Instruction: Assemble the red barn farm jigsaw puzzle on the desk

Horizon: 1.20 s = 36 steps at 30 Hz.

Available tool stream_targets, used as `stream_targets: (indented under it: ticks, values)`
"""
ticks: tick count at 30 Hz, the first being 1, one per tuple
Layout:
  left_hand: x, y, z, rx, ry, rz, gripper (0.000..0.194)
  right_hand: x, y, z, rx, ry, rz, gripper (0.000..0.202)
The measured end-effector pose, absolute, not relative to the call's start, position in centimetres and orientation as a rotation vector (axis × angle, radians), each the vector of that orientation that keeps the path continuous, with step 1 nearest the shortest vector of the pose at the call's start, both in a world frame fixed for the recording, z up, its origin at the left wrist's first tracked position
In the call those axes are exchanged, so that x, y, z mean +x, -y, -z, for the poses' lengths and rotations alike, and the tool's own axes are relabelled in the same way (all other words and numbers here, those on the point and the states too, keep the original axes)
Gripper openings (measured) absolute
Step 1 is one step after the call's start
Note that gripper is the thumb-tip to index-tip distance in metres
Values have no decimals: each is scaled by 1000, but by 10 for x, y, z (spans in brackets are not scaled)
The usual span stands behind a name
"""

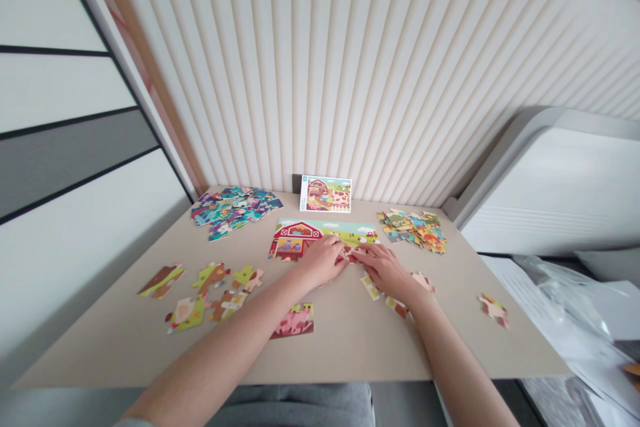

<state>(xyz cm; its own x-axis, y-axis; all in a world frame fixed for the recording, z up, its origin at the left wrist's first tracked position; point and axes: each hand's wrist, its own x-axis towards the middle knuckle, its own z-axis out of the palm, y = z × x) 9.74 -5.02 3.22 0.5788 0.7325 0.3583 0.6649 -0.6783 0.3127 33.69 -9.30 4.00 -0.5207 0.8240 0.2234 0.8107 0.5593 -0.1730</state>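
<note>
A partly joined farm puzzle with a red barn lies near the back middle of the table. My left hand bends over its lower edge, its fingertips meeting a small reddish piece. From the right, my right hand reaches the same piece with its fingers stretched out over it. Whether the left fingers grip the piece is hidden. Behind the puzzle a picture card of the farm scene stands upright. Several loose pieces are on the left, and a joined pink pig section lies beside my left forearm.
Blue and purple pieces are heaped at the back left, yellow and green ones at the back right. One piece lies near the right edge of the table. A ribbed wall rises behind.
</note>
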Motion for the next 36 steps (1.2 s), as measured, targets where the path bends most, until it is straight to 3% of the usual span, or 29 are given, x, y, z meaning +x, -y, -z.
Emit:
stream_targets:
  ticks: [24,28,36]
  values:
    - [97,52,-31,2648,-1147,-746,29,352,81,-30,-1349,2142,-522,47]
    - [96,52,-31,2641,-1151,-746,29,352,85,-32,-1245,2205,-480,33]
    - [93,55,-34,2646,-1128,-740,31,348,84,-24,-1206,2229,-323,32]
